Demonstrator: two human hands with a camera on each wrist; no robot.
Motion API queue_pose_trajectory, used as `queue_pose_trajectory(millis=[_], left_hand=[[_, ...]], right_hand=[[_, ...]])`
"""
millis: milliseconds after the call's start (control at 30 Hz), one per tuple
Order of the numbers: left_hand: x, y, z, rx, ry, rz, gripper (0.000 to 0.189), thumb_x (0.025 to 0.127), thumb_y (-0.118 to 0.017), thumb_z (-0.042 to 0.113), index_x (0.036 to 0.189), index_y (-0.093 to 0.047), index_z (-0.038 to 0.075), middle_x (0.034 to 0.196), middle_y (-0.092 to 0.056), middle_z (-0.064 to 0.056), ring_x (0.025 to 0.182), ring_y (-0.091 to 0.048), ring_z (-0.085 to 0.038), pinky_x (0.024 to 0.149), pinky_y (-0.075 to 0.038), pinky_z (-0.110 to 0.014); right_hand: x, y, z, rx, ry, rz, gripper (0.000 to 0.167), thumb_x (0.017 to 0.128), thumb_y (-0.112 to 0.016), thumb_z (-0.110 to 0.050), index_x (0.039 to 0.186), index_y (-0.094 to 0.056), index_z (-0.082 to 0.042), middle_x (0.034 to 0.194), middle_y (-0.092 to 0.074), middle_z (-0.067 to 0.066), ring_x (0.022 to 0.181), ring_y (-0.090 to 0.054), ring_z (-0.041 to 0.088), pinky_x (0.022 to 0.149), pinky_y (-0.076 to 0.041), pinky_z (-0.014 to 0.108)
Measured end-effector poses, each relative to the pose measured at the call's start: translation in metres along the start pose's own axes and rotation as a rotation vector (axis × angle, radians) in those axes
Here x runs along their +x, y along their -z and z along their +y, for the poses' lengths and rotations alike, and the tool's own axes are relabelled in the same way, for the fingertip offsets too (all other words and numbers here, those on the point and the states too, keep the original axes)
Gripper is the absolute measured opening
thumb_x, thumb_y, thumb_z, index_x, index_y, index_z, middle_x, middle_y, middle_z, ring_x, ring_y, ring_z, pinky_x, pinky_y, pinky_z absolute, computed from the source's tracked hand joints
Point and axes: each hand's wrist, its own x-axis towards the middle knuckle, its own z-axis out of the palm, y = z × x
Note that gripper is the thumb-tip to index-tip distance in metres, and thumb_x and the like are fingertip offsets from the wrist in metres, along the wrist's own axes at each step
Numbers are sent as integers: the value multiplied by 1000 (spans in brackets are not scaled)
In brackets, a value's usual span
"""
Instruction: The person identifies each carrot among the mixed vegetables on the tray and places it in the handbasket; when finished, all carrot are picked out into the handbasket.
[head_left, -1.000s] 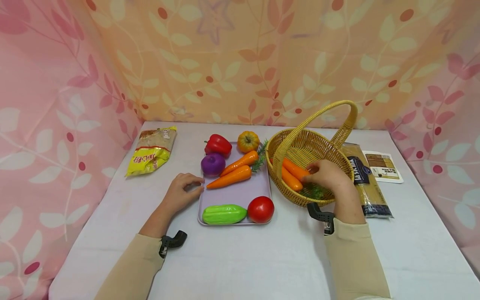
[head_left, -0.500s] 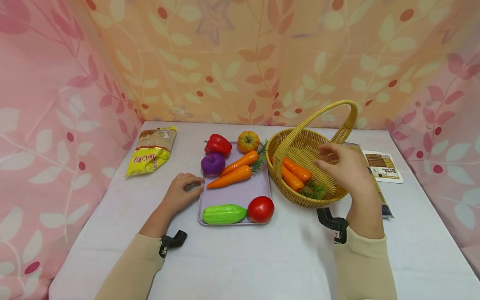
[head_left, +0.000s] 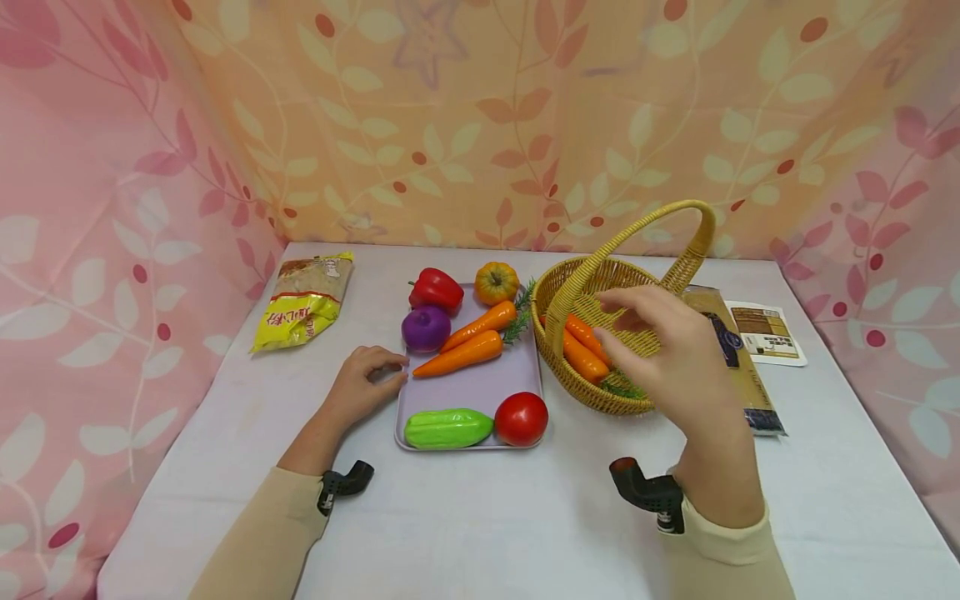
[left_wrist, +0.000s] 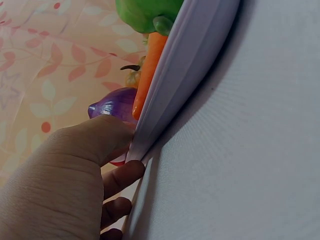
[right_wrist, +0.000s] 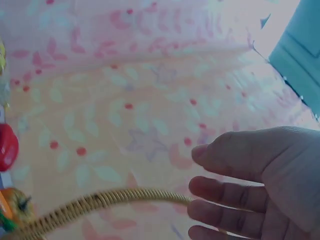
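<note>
My left hand point(head_left: 363, 379) rests at the left edge of the lilac tray point(head_left: 465, 393), its relaxed thumb and fingertips touching the rim; the left wrist view has the tray wall point(left_wrist: 185, 70) close up. On the tray lie two carrots point(head_left: 459, 354), a purple onion point(head_left: 426, 329), a red bell pepper point(head_left: 435, 290), a small pumpkin point(head_left: 497, 283), a ridged green gourd point(head_left: 448, 428) and a tomato point(head_left: 522, 419). Above the near right side of the wicker basket point(head_left: 558, 367) hovers my right hand point(head_left: 667, 358), fingers apart and holding nothing. Orange carrots point(head_left: 587, 360) with green tops lie in the basket.
A yellow bag point(head_left: 302, 302) of dry food lies at the back left. Right of the basket are a pasta packet point(head_left: 738, 367) and a flat white-edged package point(head_left: 767, 333). The basket's tall handle point(head_left: 645, 221) arches upward. Patterned curtains point(head_left: 465, 125) close off the back and sides.
My right hand has let go of a carrot in the basket, lifted out and drawn back toward me. The left hand and the tray have stayed still.
</note>
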Motion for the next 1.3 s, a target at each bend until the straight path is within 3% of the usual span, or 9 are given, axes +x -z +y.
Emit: queue_pose_trajectory(millis=[133, 300, 567, 733, 900, 1100, 1300], left_hand=[[-1, 0, 0, -2, 4, -3, 24, 90, -80, 15, 114, -78, 17, 105, -72, 4, 99, -53, -18, 86, -44, -39], [-1, 0, 0, -5, 4, -5, 23, 90, -80, 15, 113, -78, 17, 105, -72, 5, 99, -53, -18, 85, -45, -39], [-1, 1, 2, -4, -11, -4, 24, 90, -80, 13, 114, -78, 16, 105, -72, 3, 98, -53, -19, 85, -44, -38], [0, 1, 2, -6, 4, -9, 24, 91, -79, 15, 114, -78, 17, 106, -72, 4, 99, -53, -18, 85, -44, -39], [0, 1, 2, -7, 14, -10, 24, 91, -79, 15, 115, -78, 18, 106, -72, 4, 100, -52, -18, 86, -44, -39], [0, -1, 1, 1, 1, -8, 23, 91, -79, 15, 114, -78, 17, 104, -72, 5, 98, -52, -18, 84, -43, -37], [0, -1, -1, 4, -8, -3, 23, 91, -79, 15, 114, -78, 17, 103, -72, 5, 97, -52, -18, 83, -44, -37]], right_hand=[[1, -17, -13, 31, 72, -58, 37, 83, -83, -2, 118, -73, -9, 110, -70, 1, 91, -63, 16, 82, -51, 20], [2, -42, -24, 4, 95, -185, 36, 86, -84, -12, 119, -72, -11, 115, -67, -2, 95, -61, 12, 81, -55, 29], [4, -83, -29, -92, 18, -405, 41, 89, -81, -24, 126, -69, -11, 118, -64, -1, 89, -60, 11, 72, -54, 26], [8, -111, -18, -128, -21, -501, 49, 90, -80, -27, 133, -64, -10, 125, -61, 3, 89, -62, 14, 74, -54, 28], [12, -141, 6, -147, -75, -518, 61, 91, -78, -27, 145, -56, -9, 143, -52, 10, 106, -64, 24, 88, -56, 39], [14, -162, 30, -124, -186, -589, 70, 92, -77, -27, 152, -47, -6, 154, -45, 15, 135, -51, 32, 110, -41, 47], [12, -169, 41, -106, -234, -636, 70, 95, -74, -27, 153, -44, -3, 151, -49, 18, 138, -48, 32, 114, -35, 46]])
